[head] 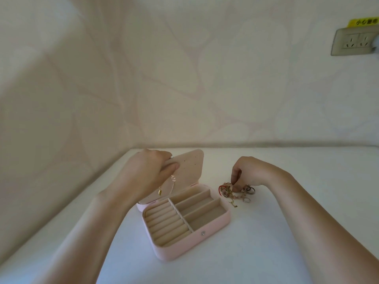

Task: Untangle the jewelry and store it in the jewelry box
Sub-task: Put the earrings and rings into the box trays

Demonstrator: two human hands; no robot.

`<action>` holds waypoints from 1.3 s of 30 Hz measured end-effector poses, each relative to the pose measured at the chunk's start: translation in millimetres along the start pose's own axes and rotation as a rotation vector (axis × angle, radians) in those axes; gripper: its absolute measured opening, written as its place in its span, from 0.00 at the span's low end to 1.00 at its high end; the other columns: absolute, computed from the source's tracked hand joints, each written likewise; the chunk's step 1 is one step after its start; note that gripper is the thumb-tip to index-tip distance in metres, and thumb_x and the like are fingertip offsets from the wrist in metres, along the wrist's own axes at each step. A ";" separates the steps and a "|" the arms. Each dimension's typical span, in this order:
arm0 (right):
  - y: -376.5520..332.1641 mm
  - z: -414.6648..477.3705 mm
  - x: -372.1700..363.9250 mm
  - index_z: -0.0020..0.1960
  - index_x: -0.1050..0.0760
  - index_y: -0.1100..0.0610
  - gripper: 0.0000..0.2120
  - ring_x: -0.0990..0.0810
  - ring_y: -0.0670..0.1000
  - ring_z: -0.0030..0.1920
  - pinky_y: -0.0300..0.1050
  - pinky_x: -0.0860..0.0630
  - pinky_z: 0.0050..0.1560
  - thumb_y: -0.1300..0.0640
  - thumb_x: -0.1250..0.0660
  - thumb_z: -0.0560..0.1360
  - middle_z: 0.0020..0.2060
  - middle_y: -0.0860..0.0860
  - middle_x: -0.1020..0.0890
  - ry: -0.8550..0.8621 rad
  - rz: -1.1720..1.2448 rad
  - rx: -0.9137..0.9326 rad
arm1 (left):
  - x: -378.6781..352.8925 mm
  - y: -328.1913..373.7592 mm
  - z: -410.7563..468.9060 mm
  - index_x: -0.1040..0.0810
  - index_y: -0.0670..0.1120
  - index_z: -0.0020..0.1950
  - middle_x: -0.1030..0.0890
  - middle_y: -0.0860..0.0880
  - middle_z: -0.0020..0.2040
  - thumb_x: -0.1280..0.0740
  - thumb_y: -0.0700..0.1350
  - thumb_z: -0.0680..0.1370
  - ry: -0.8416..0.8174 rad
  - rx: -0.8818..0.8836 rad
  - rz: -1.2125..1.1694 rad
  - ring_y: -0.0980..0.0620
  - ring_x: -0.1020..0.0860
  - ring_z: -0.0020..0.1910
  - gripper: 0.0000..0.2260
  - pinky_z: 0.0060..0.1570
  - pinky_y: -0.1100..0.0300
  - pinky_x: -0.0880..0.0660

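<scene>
A pink jewelry box (205,238) lies open on the white table, its lid (191,162) standing up at the back. Inside are beige ring rolls on the left and three long compartments on the right. My left hand (152,171) is raised in front of the lid and pinches a thin chain with clear beads and a gold leaf charm (160,191) that dangles above the box. To the right of the box lies a tangled pile of jewelry (233,191) with pink beads, red cord and rings. My right hand (244,171) reaches down and pinches at this pile.
The white table (287,232) meets patterned walls at the back and on the left. A wall socket (354,43) with a yellow label sits high on the right.
</scene>
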State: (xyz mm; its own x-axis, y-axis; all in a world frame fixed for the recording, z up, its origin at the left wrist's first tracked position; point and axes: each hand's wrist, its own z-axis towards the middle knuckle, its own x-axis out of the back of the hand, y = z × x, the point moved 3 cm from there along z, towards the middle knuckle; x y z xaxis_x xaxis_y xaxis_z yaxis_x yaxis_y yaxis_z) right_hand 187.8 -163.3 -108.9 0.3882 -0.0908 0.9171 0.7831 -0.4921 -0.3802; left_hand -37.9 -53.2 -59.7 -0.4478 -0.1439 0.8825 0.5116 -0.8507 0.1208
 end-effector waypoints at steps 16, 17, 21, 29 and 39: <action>-23.9 -21.4 24.6 0.46 0.20 0.60 0.03 0.19 0.48 0.39 0.37 0.22 0.44 0.64 0.31 0.73 0.38 0.54 0.17 0.096 0.967 0.322 | 1.7 -8.0 0.2 0.22 0.55 0.57 0.24 0.63 0.38 0.30 0.49 0.74 0.154 0.001 -0.259 0.54 0.21 0.42 0.12 0.43 0.57 0.26; -27.3 -23.4 24.7 0.47 0.19 0.60 0.05 0.19 0.48 0.39 0.37 0.22 0.44 0.62 0.30 0.71 0.38 0.53 0.17 0.087 0.998 0.348 | 1.6 -8.3 0.2 0.23 0.55 0.57 0.24 0.63 0.37 0.30 0.49 0.74 0.155 0.001 -0.261 0.54 0.21 0.42 0.13 0.43 0.57 0.26; -41.3 -28.6 21.6 0.48 0.18 0.61 0.09 0.18 0.49 0.42 0.38 0.22 0.45 0.60 0.30 0.70 0.39 0.54 0.16 0.111 1.075 0.440 | 0.6 -10.5 -0.1 0.21 0.54 0.54 0.25 0.63 0.36 0.29 0.48 0.74 0.172 0.017 -0.268 0.56 0.22 0.40 0.09 0.40 0.61 0.27; -65.3 -32.8 7.5 0.47 0.17 0.58 0.06 0.17 0.48 0.39 0.38 0.21 0.40 0.64 0.32 0.74 0.42 0.54 0.15 0.155 1.127 0.484 | -0.2 -11.5 0.2 0.19 0.51 0.51 0.25 0.64 0.36 0.28 0.47 0.73 0.189 0.024 -0.272 0.59 0.24 0.38 0.08 0.38 0.66 0.30; -80.0 -29.1 -14.5 0.44 0.17 0.61 0.04 0.18 0.44 0.35 0.34 0.24 0.39 0.66 0.27 0.70 0.35 0.52 0.16 0.169 1.073 0.464 | -0.5 -10.6 -2.3 0.20 0.55 0.47 0.23 0.65 0.34 0.28 0.48 0.72 0.184 0.042 -0.301 0.63 0.23 0.37 0.05 0.35 0.69 0.31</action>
State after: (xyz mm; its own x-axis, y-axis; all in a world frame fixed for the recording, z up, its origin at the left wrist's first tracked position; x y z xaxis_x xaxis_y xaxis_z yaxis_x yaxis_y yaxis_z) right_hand 105.4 -147.8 -88.3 0.9133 -0.3966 0.0925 0.2102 0.2645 -0.9412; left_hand -44.8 -45.3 -62.5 -0.7059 0.0182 0.7081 0.3643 -0.8480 0.3850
